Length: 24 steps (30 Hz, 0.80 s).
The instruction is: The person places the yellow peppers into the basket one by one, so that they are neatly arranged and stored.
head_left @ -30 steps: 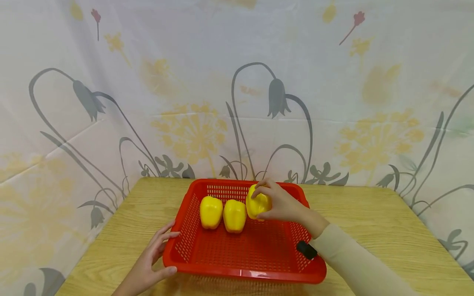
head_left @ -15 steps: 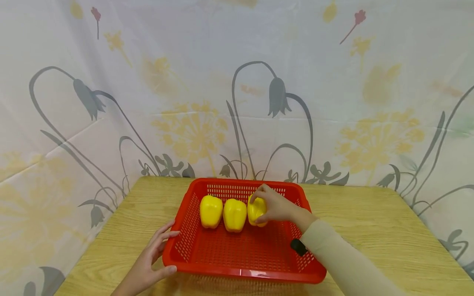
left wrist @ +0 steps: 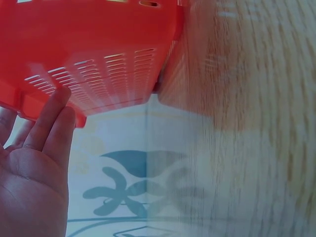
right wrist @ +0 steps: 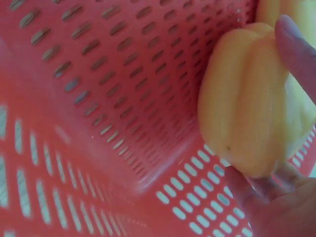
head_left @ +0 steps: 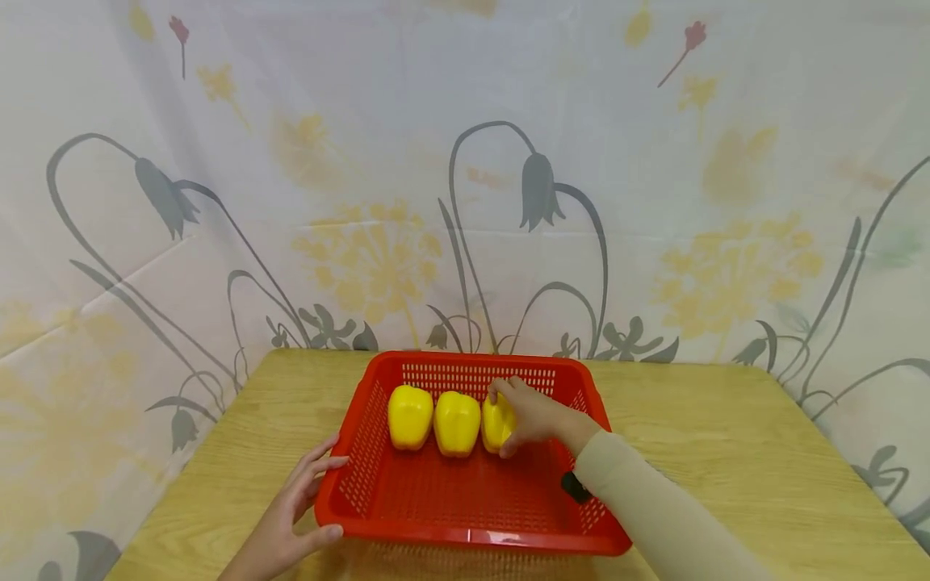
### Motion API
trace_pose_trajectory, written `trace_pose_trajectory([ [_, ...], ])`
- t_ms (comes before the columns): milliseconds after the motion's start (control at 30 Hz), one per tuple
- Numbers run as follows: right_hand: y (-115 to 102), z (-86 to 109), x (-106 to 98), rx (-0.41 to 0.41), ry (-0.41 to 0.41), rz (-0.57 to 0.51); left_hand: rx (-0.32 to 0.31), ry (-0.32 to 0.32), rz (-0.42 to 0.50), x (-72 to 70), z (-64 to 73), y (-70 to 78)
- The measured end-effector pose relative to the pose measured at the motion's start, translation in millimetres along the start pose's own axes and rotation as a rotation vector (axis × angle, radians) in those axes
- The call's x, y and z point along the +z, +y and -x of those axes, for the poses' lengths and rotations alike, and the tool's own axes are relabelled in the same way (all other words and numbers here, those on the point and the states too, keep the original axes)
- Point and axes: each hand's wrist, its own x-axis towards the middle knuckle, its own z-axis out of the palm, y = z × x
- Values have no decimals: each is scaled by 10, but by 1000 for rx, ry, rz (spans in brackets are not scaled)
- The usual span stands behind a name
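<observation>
Three yellow bell peppers stand in a row in a red plastic basket (head_left: 472,536). My right hand (head_left: 536,415) reaches inside and grips the rightmost bell pepper (head_left: 496,424), thumb on one side and fingers on the other. In the right wrist view this bell pepper (right wrist: 247,98) sits between thumb and fingers, low in the basket. To its left are the middle bell pepper (head_left: 457,424) and the left bell pepper (head_left: 410,417). Fairly straight fingers of my left hand (head_left: 286,512) touch the basket's left side, thumb near the front corner; in the left wrist view, fingertips (left wrist: 61,94) lie against the slotted wall.
The basket stands on a wood-grain table (head_left: 726,452). Behind it hangs a pale cloth (head_left: 465,177) printed with flowers. A small black device (head_left: 575,487) sits at my right wrist, over the basket's right side.
My right hand has lowered the third bell pepper into the basket, down and slightly left, beside the other two. The left hand keeps its place at the basket's side.
</observation>
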Motion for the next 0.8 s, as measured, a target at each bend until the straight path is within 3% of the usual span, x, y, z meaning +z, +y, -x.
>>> trace_pose_trajectory([
  [133,-26,-13,-3,-16,8,30,37,-14,6,-1,-14,-20],
  [367,-140,35,-158,-49,50,79,45,-6,5,-12,-4,-20],
  [567,-296,137,-318,-117,80,123,13,1,7,-9,-1,5],
  [800,-420,297,-473,-195,192,199,-12,5,9,0,-7,16],
])
